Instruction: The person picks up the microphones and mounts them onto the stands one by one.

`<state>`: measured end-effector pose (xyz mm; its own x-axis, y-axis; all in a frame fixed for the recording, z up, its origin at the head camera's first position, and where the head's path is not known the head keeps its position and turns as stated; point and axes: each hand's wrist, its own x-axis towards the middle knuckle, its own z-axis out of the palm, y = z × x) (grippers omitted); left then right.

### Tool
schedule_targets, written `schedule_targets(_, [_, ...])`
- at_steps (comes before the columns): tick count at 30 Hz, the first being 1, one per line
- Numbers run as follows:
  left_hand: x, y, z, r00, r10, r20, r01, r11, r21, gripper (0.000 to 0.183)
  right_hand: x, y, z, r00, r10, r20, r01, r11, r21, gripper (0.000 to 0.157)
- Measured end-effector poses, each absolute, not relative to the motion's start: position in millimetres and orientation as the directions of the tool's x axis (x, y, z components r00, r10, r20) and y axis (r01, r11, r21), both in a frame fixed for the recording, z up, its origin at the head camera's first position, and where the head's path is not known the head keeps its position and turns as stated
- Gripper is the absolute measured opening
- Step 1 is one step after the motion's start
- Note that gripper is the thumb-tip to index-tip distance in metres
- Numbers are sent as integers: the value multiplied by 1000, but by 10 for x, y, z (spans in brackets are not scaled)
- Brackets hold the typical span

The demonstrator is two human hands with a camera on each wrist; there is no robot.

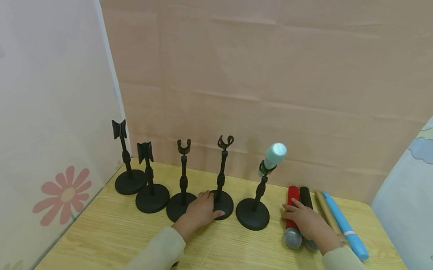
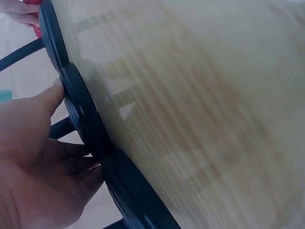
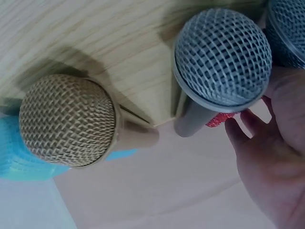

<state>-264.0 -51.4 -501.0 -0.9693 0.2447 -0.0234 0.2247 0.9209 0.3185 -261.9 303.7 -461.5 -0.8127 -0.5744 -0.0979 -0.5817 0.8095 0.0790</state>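
Pale wooden surface [image 1: 224, 263] is carrying both hands: left hand [image 1: 201, 210], grip relaxed, is touching the round black stand base [image 1: 223, 203]; right hand [image 1: 309, 222], at 3 o'clock, is gripping the red glittery microphone [image 1: 292, 218].

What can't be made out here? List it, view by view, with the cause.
- Head view: the black microphone has its head hidden under the right hand.
- Head view: whether the right hand grips the red microphone or only rests on it is too small to tell.
- Left wrist view: the table is motion-blurred, and the stand bases are cut off by the frame edges.
- Right wrist view: the blue microphone is cut off at the left edge.
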Motion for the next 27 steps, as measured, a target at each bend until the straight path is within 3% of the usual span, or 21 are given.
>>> schedule_targets(6, [-2663, -506, -5040, -971, 235, -40, 211, 927, 310, 85, -2652, 3082, -4683, -791, -610, -48, -611, 785, 98, 47])
schedule_targets(14, [-2685, -499, -5067, -974, 216, -67, 191, 945, 265, 86, -2701, 3138, -4781, -744, -658, 117, -649, 753, 110, 50])
schedule_targets(27, [-2575, -521, -5033, -967, 251, -44, 235, 945, 228, 85, -2683, 3031, -4637, -675, -602, 425, -674, 738, -24, 57])
